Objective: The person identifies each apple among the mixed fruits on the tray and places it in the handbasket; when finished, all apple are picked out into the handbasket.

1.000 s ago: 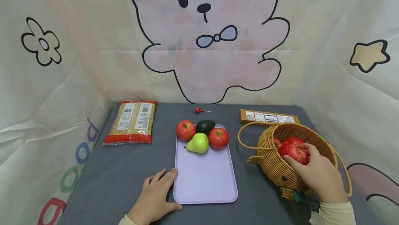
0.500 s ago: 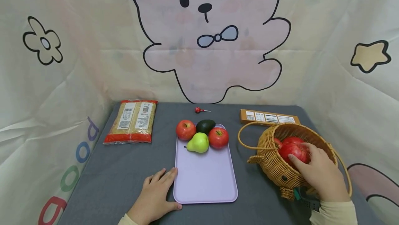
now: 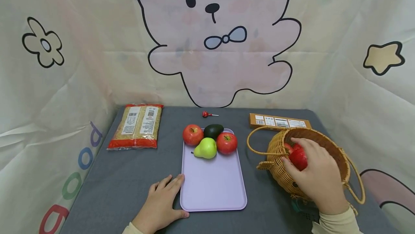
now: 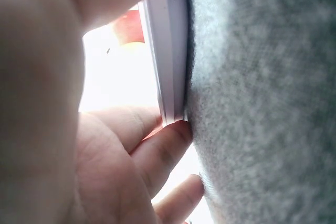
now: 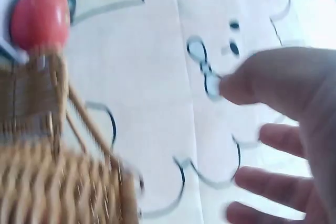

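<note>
My right hand [image 3: 316, 176] hovers over the mouth of a wicker basket [image 3: 279, 171], thumb and fingers spread. Red round fruits [image 3: 298, 157] sit inside the basket and are partly hidden behind that hand. In the right wrist view the right hand [image 5: 294, 145] shows its fingers apart with nothing between them. My left hand [image 3: 162, 203] rests on the table, its fingertips and thumb at the left edge of a lilac tray [image 3: 212, 190]. The left wrist view shows the left fingers [image 4: 163, 153] touching the tray's side [image 4: 170, 66].
On the tray's far end lie a green pear [image 3: 206, 148], a red apple [image 3: 227, 143], another apple [image 3: 193, 135] and an avocado [image 3: 213, 131]. Behind are a lollipop [image 3: 206, 114] and a long box [image 3: 279, 121]. A bag of grain [image 3: 136, 127] lies at the left. Basket handles [image 3: 256, 151] stick out.
My right hand has let go of a red fruit in the basket and moved up and left, its fingers opening. The left hand and the tray have stayed in place.
</note>
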Motion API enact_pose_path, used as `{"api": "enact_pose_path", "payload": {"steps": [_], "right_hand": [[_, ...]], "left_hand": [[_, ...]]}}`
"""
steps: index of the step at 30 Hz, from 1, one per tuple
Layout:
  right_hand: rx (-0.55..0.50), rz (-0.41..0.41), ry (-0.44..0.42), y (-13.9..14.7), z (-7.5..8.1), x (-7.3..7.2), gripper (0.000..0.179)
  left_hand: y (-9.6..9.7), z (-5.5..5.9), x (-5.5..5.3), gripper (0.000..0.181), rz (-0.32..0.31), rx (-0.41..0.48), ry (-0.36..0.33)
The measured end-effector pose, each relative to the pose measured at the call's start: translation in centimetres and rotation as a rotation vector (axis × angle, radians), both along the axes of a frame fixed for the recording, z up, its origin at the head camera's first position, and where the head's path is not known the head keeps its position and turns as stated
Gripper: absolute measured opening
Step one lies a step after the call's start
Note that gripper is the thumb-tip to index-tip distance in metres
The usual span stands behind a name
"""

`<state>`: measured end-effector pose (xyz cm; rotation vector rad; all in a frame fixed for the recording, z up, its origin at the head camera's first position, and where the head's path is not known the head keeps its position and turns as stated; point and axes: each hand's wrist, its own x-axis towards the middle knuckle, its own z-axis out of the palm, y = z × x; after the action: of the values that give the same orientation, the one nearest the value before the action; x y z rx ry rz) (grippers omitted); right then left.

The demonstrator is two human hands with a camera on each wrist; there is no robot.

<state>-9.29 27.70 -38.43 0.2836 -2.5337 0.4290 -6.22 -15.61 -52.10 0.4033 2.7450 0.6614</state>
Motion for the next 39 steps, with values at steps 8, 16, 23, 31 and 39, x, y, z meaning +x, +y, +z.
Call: {"api": "enact_pose_path", "payload": {"steps": [8, 16, 23, 31, 39], "right_hand": [[0.13, 0.211, -0.058, -4.9, -1.5, -1.9, 0.061], [0.297, 0.209, -0.256, -9.8, -4.4, -4.6, 0.057], [0.291, 0.21, -0.359, -12.3, -6.1, -6.9, 0.073], [0.323, 0.154, -0.418, -13.3, -7.2, -8.8, 0.074], [0.284, 0.064, -0.447, -14.0, -7.7, -10.2, 0.084]], "left_hand": [[0.0, 0.2, 0.1, 0.116, 0.001, 0.009, 0.005], [-0.1, -0.1, 0.1, 0.116, 0.003, 0.008, -0.002], [-0.1, -0.2, 0.0, 0.116, -0.005, 0.012, 0.005], [0.0, -0.3, -0.1, 0.116, -0.005, 0.006, 0.012], [0.1, -0.2, -0.1, 0.117, 0.001, -0.004, -0.011]]}}
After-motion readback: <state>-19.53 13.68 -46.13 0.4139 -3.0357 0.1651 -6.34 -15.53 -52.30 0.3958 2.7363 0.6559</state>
